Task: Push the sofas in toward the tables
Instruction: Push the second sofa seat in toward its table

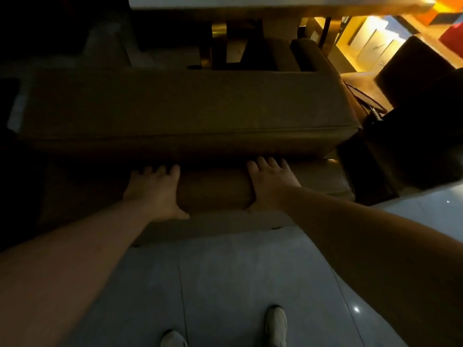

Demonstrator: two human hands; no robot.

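Both hands lie flat with fingers spread on the back of the sofa (188,108): the left hand (155,191) at 7 o'clock of the frame's centre, the right hand (270,184) at 5 o'clock, gripping nothing. Beyond the sofa, at 12 o'clock, stands the table (250,3). Two shoes (276,324) rest on the tiled floor (238,271) at 6 o'clock.
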